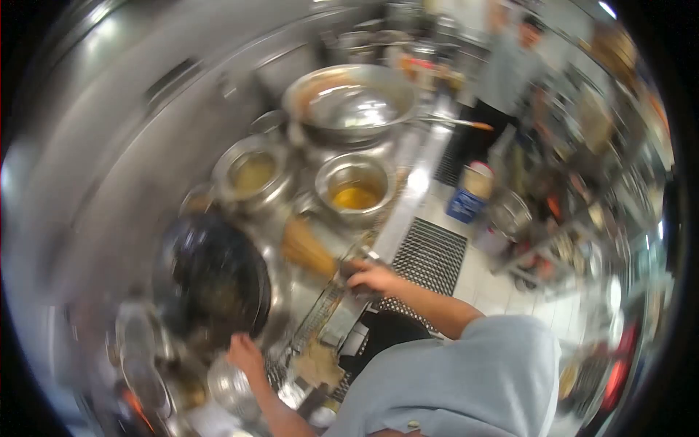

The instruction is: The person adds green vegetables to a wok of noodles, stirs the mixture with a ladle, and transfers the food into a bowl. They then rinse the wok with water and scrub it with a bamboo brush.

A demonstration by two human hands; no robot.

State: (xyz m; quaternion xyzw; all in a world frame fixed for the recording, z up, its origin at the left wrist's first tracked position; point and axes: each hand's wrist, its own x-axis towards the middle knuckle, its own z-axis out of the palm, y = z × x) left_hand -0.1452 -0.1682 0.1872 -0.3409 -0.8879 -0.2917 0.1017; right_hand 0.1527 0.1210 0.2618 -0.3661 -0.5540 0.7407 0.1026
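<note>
My right hand (373,280) is closed around the dark handle of a bamboo wok brush (307,247). The brush's tan bristles point away to the left, over the metal stove top. My left hand (246,354) is at the near rim of a large black wok (207,273), its fingers curled against the edge; motion blur hides the exact grip. The wok's inside is dark and looks wet. Below my left hand is a round metal strainer or bowl (231,386), too blurred to tell which.
Beyond the wok stand a pot of yellow liquid (354,162), another metal pot (222,171) and a wide metal wok (295,95). A ladle with an orange handle end (480,126) juts over the counter edge. A co-worker (510,69) stands at the back right. Shelving (575,233) lines the right.
</note>
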